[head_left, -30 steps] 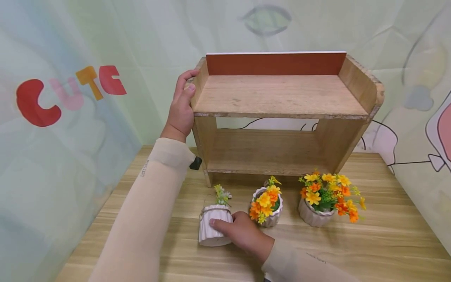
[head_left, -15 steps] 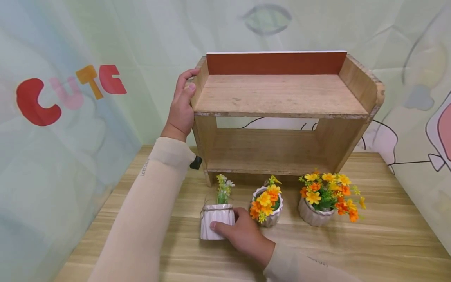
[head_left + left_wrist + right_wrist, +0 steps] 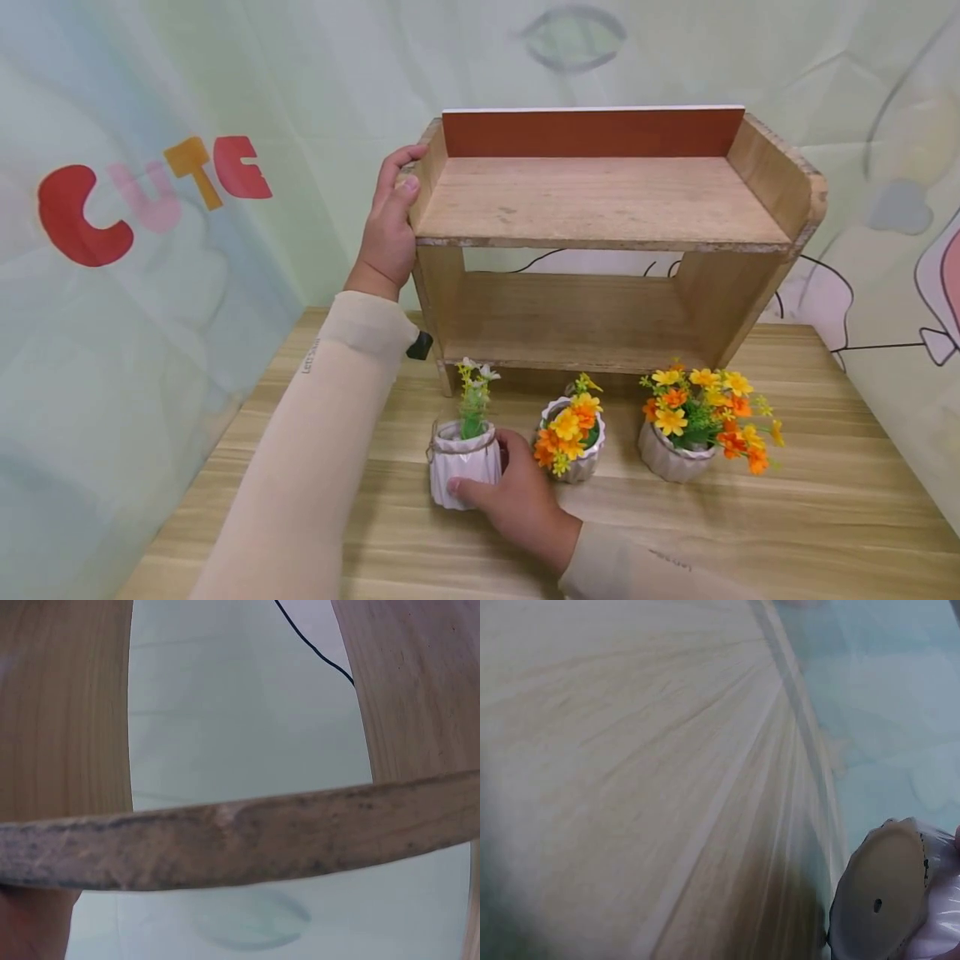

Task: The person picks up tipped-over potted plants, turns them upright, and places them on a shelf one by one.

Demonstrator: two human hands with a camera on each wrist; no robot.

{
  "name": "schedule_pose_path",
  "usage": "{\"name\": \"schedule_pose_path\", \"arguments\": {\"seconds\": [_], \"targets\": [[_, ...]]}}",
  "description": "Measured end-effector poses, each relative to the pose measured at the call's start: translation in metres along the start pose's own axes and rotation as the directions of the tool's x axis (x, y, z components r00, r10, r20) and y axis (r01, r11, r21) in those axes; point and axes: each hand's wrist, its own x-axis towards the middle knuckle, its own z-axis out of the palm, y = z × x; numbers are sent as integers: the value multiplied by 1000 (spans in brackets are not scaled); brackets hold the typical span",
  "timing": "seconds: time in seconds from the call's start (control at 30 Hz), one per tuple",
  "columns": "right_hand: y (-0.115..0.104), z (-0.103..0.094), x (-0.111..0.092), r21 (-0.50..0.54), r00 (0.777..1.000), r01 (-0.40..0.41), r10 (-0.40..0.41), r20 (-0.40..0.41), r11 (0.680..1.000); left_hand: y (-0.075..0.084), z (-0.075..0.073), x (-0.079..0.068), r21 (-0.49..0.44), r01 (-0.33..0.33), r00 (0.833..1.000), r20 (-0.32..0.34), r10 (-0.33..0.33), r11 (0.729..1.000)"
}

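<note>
My left hand (image 3: 386, 229) grips the upper left side panel of a two-tier wooden shelf (image 3: 600, 200). In the left wrist view the worn edge of a shelf panel (image 3: 240, 844) crosses the frame, with a bit of the hand at lower left. My right hand (image 3: 521, 500) holds a white ribbed flowerpot (image 3: 461, 467) from its right side, thumb across the front. Twine circles the pot's top, and small white and yellow flowers (image 3: 476, 392) stand in it. The right wrist view shows the pot's underside (image 3: 881, 896) with a small hole, so its base is off the table.
A small pot of orange and yellow flowers (image 3: 570, 433) stands just right of my right hand. Farther right is a fuller pot of similar flowers (image 3: 678, 446). The wood-grain table (image 3: 825, 517) meets a printed cloth backdrop (image 3: 330, 92) behind the shelf and at left.
The held flowerpot has tipped from leaning away to nearly upright, showing its opening and more of the flowers. My right hand has shifted slightly upward; the left stays on the shelf.
</note>
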Motion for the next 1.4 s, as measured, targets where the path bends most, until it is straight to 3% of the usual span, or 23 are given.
{"name": "schedule_pose_path", "arguments": {"seconds": [0.3,0.87,1.4], "targets": [[5,2,2,-16,994,99,-100,-35,995,-1,2,0,0,-17,1000,8,17,1000],[14,9,14,-132,987,133,-143,-73,982,0,2,-1,26,-8,1000,3,8,1000],[18,2,13,-34,997,81,-82,-10,996,2,0,-1,31,5,1000,-4,-5,1000]]}}
